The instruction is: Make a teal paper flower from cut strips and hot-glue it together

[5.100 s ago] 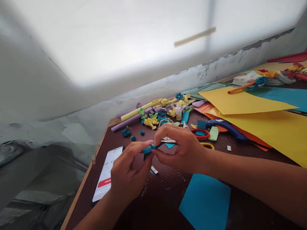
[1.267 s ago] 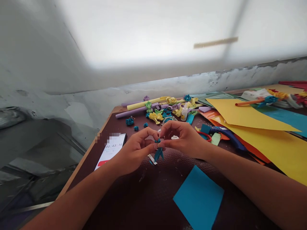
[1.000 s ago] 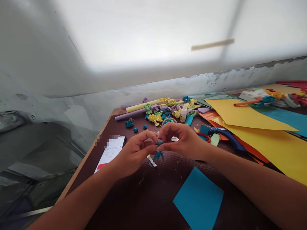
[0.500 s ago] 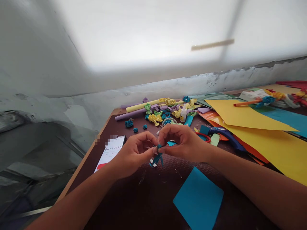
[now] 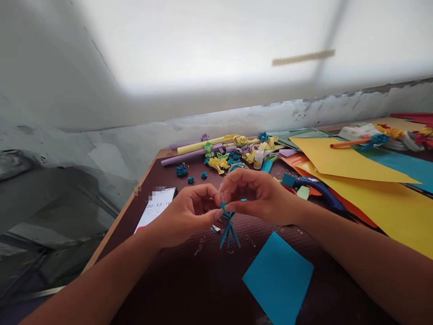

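Both my hands meet above the dark brown table [image 5: 189,280]. My left hand [image 5: 187,216] and my right hand [image 5: 260,196] pinch the top of a small blue paper piece [image 5: 229,225]. Its thin strips hang down and splay toward the table. The fingers of both hands are closed on its folded top. A blue paper square [image 5: 279,277] lies flat just below my right forearm. A phone [image 5: 155,208] with a running timer lies left of my left hand.
Small rolled paper flowers, blue ones [image 5: 181,170] among them, and yellow and purple paper tubes [image 5: 192,155] lie at the table's far edge by the wall. A glue bottle [image 5: 259,159], a blue glue gun [image 5: 314,186] and large yellow sheets [image 5: 352,162] cover the right side.
The blue paper piece's strips now hang longer and splay wider below my fingers. My hands have stayed together near the same spot, pinching and working its top.
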A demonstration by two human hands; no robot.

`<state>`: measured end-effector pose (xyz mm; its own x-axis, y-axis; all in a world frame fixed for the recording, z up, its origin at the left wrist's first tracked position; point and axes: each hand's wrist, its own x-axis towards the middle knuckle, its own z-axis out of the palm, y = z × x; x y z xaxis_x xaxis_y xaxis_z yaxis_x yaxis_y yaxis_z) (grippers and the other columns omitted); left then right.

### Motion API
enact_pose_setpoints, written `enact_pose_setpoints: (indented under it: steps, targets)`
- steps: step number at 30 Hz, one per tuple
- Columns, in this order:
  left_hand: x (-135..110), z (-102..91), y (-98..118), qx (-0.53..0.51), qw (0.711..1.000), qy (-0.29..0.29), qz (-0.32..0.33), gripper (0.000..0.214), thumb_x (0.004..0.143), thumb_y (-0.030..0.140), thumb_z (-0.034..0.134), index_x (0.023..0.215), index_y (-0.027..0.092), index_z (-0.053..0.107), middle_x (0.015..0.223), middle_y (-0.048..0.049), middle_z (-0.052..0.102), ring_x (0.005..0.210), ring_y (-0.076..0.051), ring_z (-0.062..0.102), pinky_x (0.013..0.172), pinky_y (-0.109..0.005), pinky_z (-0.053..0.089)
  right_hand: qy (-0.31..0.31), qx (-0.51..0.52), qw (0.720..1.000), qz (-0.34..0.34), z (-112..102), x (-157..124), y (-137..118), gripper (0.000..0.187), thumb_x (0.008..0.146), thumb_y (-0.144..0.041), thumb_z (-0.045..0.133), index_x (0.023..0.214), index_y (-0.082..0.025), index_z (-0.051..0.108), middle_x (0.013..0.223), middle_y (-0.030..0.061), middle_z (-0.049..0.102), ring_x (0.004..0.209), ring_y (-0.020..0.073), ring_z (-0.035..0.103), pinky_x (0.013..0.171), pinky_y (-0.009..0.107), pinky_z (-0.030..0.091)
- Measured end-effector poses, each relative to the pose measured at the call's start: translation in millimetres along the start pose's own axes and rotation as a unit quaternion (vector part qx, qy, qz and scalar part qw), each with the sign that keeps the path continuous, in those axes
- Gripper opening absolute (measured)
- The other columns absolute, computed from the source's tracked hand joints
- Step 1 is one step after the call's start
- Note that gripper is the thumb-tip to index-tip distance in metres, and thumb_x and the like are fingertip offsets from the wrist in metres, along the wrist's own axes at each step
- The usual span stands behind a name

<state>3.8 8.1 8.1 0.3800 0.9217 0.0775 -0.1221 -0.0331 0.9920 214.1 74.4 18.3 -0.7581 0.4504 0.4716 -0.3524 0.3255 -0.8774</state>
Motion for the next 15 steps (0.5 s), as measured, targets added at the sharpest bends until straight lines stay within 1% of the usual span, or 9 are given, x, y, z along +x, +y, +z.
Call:
enact_pose_setpoints:
  steps: [5,7,10,13,15]
  targets:
    - [0.9,-3.2,-1.2,0.020,1.000,0.014,-0.006,0.022,0.084,0.022,0.083,0.089,0.015,0.063,0.080,-0.0007,0.071,0.070,-0.012,0.070,0.068,-0.025,0.060,-0.001,-0.034,0.999,0.015,-0.7,-0.3,-3.4,0.020,0.088,-0.011,0.076,0.102,-0.018,0.064,0.095,0.0014,0.068,0.086,0.0113,0.067,0.079,0.025,0.058]
    - [1.5,-3.4,-2.1,0.043,0.999,0.029,-0.001,0.023,0.083,0.026,0.083,0.089,0.016,0.063,0.081,-0.0007,0.070,0.071,-0.013,0.070,0.067,-0.026,0.060,0.009,-0.079,0.997,0.020,-0.9,-1.6,-2.3,0.020,0.088,-0.015,0.075,0.103,-0.019,0.063,0.094,0.0019,0.067,0.084,0.0124,0.067,0.076,0.026,0.057]
    - [2.7,-1.4,-3.9,0.095,0.993,0.068,0.015,0.023,0.084,0.030,0.082,0.089,0.017,0.063,0.079,-0.0004,0.069,0.071,-0.014,0.069,0.065,-0.026,0.057,0.037,-0.166,0.985,0.016,-0.8,-3.5,1.9,0.017,0.090,-0.017,0.071,0.104,-0.020,0.063,0.096,0.0030,0.067,0.084,0.0138,0.065,0.075,0.027,0.056]
    - [3.7,2.4,-6.1,0.157,0.982,0.101,0.029,0.021,0.084,0.029,0.081,0.091,0.019,0.064,0.078,0.0001,0.068,0.071,-0.015,0.069,0.064,-0.026,0.055,0.054,-0.230,0.972,0.005,0.1,-4.0,5.9,0.018,0.089,-0.013,0.068,0.105,-0.021,0.064,0.095,0.0023,0.068,0.084,0.0143,0.065,0.076,0.028,0.055]
    - [4.1,5.0,-7.3,0.206,0.970,0.118,0.057,0.017,0.086,0.026,0.077,0.094,0.019,0.064,0.085,-0.0006,0.069,0.076,-0.016,0.069,0.068,-0.027,0.056,0.063,-0.260,0.963,0.000,1.4,-3.5,6.8,0.018,0.088,-0.013,0.068,0.103,-0.022,0.066,0.096,0.0022,0.070,0.085,0.0148,0.066,0.077,0.029,0.055]
